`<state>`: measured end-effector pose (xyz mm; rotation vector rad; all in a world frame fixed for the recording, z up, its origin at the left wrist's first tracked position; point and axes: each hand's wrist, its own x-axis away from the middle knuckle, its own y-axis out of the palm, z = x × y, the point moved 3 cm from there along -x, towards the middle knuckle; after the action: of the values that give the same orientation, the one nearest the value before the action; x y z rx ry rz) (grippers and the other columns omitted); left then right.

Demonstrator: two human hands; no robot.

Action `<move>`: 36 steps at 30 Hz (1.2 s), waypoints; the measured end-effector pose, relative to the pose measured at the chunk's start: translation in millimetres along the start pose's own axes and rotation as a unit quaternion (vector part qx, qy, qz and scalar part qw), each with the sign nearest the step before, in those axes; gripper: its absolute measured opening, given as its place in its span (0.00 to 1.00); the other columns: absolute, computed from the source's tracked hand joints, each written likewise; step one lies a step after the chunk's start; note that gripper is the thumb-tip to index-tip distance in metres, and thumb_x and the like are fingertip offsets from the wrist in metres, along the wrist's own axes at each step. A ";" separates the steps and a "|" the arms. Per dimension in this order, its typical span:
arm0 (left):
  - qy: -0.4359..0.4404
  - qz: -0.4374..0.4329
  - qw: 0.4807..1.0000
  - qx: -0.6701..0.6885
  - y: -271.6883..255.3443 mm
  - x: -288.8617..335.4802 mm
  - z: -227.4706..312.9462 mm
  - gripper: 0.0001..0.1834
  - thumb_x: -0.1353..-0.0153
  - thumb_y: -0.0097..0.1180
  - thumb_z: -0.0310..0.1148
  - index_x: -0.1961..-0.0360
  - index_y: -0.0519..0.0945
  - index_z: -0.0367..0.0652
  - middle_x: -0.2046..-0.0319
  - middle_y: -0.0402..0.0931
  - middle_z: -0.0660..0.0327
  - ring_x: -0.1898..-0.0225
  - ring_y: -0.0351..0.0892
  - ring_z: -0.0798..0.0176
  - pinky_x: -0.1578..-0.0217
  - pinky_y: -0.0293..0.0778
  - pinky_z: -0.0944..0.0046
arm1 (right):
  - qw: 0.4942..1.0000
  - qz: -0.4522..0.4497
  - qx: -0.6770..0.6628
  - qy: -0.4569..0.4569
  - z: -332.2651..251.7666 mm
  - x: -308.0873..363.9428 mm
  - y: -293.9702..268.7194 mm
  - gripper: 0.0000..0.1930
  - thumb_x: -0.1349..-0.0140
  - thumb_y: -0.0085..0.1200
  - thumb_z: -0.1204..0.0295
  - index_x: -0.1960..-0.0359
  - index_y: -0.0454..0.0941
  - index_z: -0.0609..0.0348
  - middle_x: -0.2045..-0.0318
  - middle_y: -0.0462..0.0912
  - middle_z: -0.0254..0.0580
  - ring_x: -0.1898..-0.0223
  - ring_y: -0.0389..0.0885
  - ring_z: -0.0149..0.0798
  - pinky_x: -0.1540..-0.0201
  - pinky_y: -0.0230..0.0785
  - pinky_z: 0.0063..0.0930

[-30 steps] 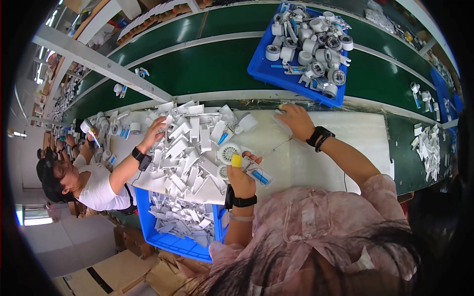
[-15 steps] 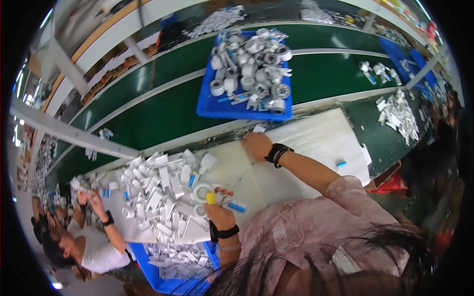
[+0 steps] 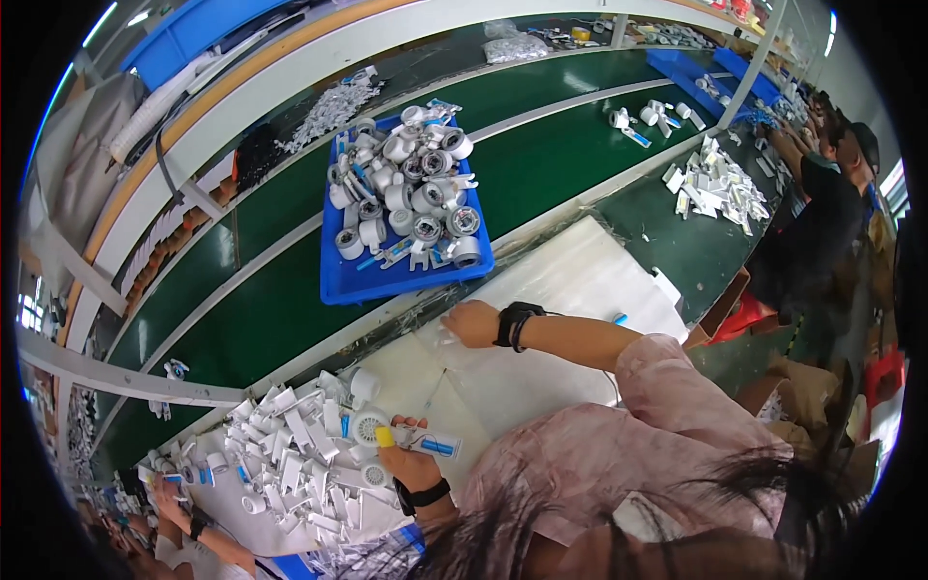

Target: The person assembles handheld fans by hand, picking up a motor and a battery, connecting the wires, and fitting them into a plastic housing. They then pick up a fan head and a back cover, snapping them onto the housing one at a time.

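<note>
My left hand (image 3: 414,466) is closed round a small white handheld fan (image 3: 369,425) with a round grille. A yellow cover sits on its thumb. The fan's open handle (image 3: 440,445) points right and shows a blue cylindrical battery and thin wires. Left of this hand lies a heap of white plastic casing parts (image 3: 300,445). Farther off, my right hand (image 3: 472,324) is down at the far edge of the pale work sheet (image 3: 570,280), fingers curled together over something whitish that I cannot make out. Both wrists wear black bands.
A blue tray (image 3: 406,288) piled with fan heads stands beyond the sheet on the green conveyor (image 3: 271,333). At right are another heap of white parts (image 3: 715,188) and a loose blue battery (image 3: 620,318). Other people work at far right (image 3: 822,213) and lower left (image 3: 179,512).
The view has swung to the right, so the tray and heaps sit farther left. My right hand's fingers have curled lower at the sheet's far edge; my left hand keeps hold of the fan.
</note>
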<state>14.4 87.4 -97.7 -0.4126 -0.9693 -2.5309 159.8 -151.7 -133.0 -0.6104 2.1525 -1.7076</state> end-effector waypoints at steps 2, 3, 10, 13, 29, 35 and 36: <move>0.016 0.003 1.000 0.002 7.6 0.3 2.5 0.20 0.33 0.48 0.46 0.54 0.70 0.38 0.64 0.74 0.58 0.65 0.76 0.60 0.60 0.78 0.54 | 0.987 0.055 -0.149 0.014 -4.0 17.2 -13.1 0.16 0.51 0.58 0.63 0.64 0.75 0.61 0.65 0.78 0.48 0.57 0.76 0.50 0.56 0.70 0.42; 0.019 -0.009 1.000 0.019 9.2 -4.7 -0.4 0.18 0.32 0.47 0.44 0.53 0.70 0.38 0.64 0.74 0.57 0.65 0.76 0.60 0.60 0.78 0.54 | 0.972 0.108 -0.207 0.000 -5.8 25.2 -14.0 0.17 0.52 0.59 0.62 0.65 0.74 0.62 0.65 0.78 0.50 0.57 0.76 0.51 0.54 0.69 0.44; 0.099 -0.080 0.992 -0.024 56.7 1.5 1.3 0.14 0.31 0.45 0.38 0.54 0.68 0.38 0.63 0.75 0.57 0.64 0.78 0.60 0.60 0.77 0.56 | 0.906 0.033 -0.420 0.021 -98.5 81.6 -125.2 0.24 0.50 0.63 0.64 0.51 0.76 0.61 0.64 0.76 0.47 0.63 0.78 0.46 0.60 0.73 0.32; 0.113 -0.081 0.989 -0.043 67.3 6.3 0.3 0.15 0.30 0.44 0.40 0.54 0.69 0.39 0.63 0.75 0.57 0.63 0.78 0.60 0.61 0.76 0.59 | 0.925 0.062 -0.375 0.020 -113.0 87.9 -122.4 0.28 0.51 0.66 0.68 0.46 0.72 0.57 0.62 0.75 0.44 0.62 0.79 0.41 0.62 0.75 0.30; 0.098 -0.083 0.992 -0.008 69.9 16.7 -11.4 0.13 0.33 0.49 0.31 0.49 0.68 0.41 0.60 0.78 0.58 0.60 0.76 0.67 0.57 0.72 0.66 | 0.955 0.131 -0.267 -0.007 -143.1 88.8 -116.0 0.30 0.51 0.62 0.68 0.42 0.71 0.52 0.64 0.74 0.41 0.63 0.77 0.44 0.64 0.73 0.34; 0.089 -0.088 0.992 -0.017 74.6 22.5 -12.3 0.15 0.34 0.50 0.28 0.48 0.65 0.39 0.58 0.77 0.57 0.58 0.76 0.65 0.53 0.72 0.65 | 0.961 0.122 -0.246 0.008 -143.8 90.4 -110.3 0.32 0.51 0.63 0.67 0.41 0.70 0.52 0.65 0.72 0.40 0.63 0.76 0.44 0.65 0.73 0.35; 0.112 -0.106 0.987 -0.055 79.0 26.6 -8.8 0.17 0.35 0.50 0.26 0.47 0.63 0.37 0.57 0.76 0.55 0.55 0.76 0.63 0.50 0.71 0.64 | 0.961 0.128 -0.244 0.008 -143.0 90.4 -108.5 0.33 0.51 0.64 0.66 0.40 0.69 0.52 0.64 0.72 0.41 0.63 0.76 0.45 0.65 0.73 0.34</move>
<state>26.4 20.7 -48.2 -0.0538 -0.8296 -2.7555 24.6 -100.0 6.4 -0.4076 2.5508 -1.0557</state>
